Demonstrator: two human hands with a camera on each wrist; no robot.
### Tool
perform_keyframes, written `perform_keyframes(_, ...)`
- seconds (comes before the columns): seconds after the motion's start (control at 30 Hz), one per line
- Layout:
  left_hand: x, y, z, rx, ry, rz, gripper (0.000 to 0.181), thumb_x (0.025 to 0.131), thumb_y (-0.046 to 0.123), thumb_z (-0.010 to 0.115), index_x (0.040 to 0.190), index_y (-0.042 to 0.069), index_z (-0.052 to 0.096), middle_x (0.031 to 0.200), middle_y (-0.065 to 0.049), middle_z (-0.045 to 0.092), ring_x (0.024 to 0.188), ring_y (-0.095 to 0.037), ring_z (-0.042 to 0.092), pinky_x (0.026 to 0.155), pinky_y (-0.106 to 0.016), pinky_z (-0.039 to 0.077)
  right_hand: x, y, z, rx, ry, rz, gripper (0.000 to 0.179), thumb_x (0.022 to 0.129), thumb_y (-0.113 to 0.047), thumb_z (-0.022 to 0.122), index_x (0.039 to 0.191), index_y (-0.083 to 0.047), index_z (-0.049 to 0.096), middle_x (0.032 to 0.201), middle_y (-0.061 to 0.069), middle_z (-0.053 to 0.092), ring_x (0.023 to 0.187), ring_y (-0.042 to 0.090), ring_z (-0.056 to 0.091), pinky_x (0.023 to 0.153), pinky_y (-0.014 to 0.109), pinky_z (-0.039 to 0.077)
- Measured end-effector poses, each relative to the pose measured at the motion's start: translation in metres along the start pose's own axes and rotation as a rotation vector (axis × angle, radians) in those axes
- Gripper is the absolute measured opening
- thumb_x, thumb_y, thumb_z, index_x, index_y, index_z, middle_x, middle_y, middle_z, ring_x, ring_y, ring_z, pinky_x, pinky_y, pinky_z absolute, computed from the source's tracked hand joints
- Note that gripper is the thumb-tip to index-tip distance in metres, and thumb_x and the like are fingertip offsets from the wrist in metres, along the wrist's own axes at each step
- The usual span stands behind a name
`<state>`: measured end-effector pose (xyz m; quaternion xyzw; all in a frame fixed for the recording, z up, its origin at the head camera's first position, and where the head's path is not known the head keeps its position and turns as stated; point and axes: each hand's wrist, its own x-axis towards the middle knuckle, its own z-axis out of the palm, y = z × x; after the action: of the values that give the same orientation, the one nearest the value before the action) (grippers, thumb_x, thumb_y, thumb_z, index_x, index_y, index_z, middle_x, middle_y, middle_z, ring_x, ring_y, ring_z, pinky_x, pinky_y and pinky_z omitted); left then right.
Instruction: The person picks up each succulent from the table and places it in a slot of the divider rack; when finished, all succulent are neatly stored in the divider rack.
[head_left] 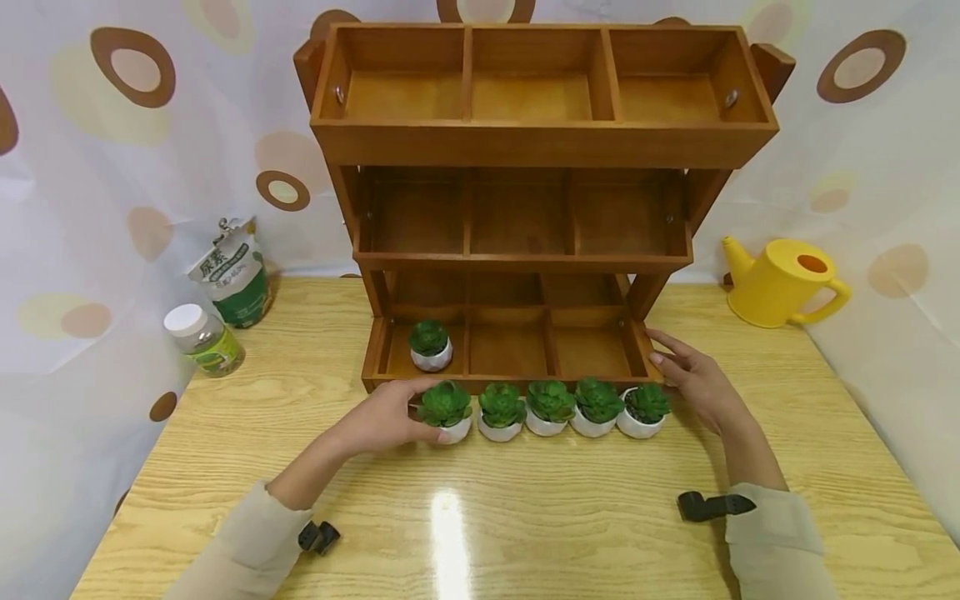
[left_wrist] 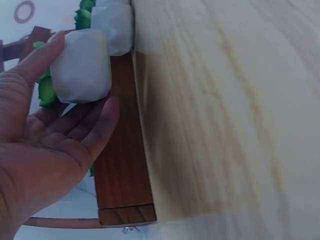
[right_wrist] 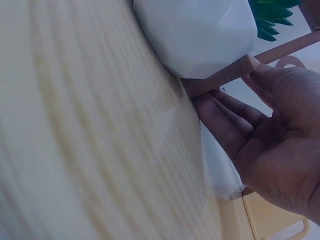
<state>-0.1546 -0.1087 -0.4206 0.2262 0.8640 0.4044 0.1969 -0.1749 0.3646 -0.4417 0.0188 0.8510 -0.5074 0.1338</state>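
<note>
In the head view my left hand (head_left: 393,417) holds the leftmost potted succulent (head_left: 453,429) of a row, thumb and fingers on either side of its white faceted pot (left_wrist: 82,67). Several like it, among them a second potted succulent (head_left: 501,417), line the front of the wooden three-tier shelf (head_left: 543,146). One more potted succulent (head_left: 431,354) sits in the bottom tier's left compartment. At the shelf's lower right corner, my right hand (head_left: 701,387) grips the end of the wooden side board (right_wrist: 220,82), beside the rightmost potted succulent (head_left: 642,412).
A yellow watering can (head_left: 780,287) stands at the back right of the wooden table (head_left: 570,517). On the left are a white-capped jar (head_left: 210,346) and a green and white bag (head_left: 236,279). Patterned cloth (head_left: 75,233) hangs behind the shelf.
</note>
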Motion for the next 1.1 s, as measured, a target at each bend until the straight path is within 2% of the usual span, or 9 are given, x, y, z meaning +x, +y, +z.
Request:
perform_keyframes(0.23, 0.000, 0.015, -0.008, 0.000, 0.053, 0.006, 0.074, 0.080, 0.037, 0.087, 0.146, 0.022, 0.056, 0.129, 0.002, 0.069, 0.118, -0.021, 0.065, 0.098, -0.045, 0.054, -0.001, 0.001, 0.000, -0.012, 0.006, 0.000, 0.062, 0.109, -0.041, 0.043, 0.164, -0.026, 0.019, 0.167, 0.022, 0.021, 0.147, 0.050, 0.032, 0.109, 0.063, 0.042)
perform_keyframes(0.5, 0.008, 0.030, -0.015, 0.054, 0.112, -0.011, 0.088, 0.079, 0.044, 0.086, 0.152, 0.015, 0.048, 0.142, -0.007, 0.062, 0.126, -0.026, 0.061, 0.100, -0.046, 0.053, -0.002, 0.001, 0.000, -0.019, 0.008, -0.012, 0.062, 0.108, -0.044, 0.043, 0.163, -0.027, 0.022, 0.167, 0.022, 0.022, 0.147, 0.050, 0.033, 0.109, 0.062, 0.041)
perform_keyframes(0.77, 0.024, 0.046, -0.025, 0.047, 0.125, 0.043, 0.074, 0.081, 0.042, 0.085, 0.145, 0.022, 0.056, 0.123, 0.002, 0.071, 0.109, -0.016, 0.069, 0.092, -0.039, 0.057, -0.001, 0.001, 0.000, -0.013, 0.004, -0.005, 0.061, 0.108, -0.043, 0.043, 0.163, -0.028, 0.021, 0.166, 0.023, 0.023, 0.146, 0.050, 0.035, 0.108, 0.062, 0.042)
perform_keyframes(0.97, 0.040, 0.055, -0.030, 0.076, 0.131, 0.073, 0.071, 0.082, 0.042, 0.084, 0.143, 0.021, 0.057, 0.124, 0.003, 0.070, 0.107, -0.015, 0.067, 0.093, -0.039, 0.056, -0.001, 0.001, -0.001, -0.013, 0.005, 0.004, 0.061, 0.108, -0.042, 0.043, 0.163, -0.028, 0.021, 0.165, 0.024, 0.026, 0.145, 0.049, 0.037, 0.107, 0.060, 0.045)
perform_keyframes(1.1, 0.049, 0.059, -0.029, 0.064, 0.129, 0.084, 0.067, 0.082, 0.040, 0.084, 0.141, 0.021, 0.059, 0.123, 0.003, 0.070, 0.107, -0.016, 0.067, 0.094, -0.039, 0.056, 0.000, 0.002, -0.002, -0.005, 0.001, -0.002, 0.061, 0.109, -0.041, 0.043, 0.163, -0.027, 0.021, 0.164, 0.025, 0.027, 0.144, 0.048, 0.039, 0.104, 0.056, 0.049)
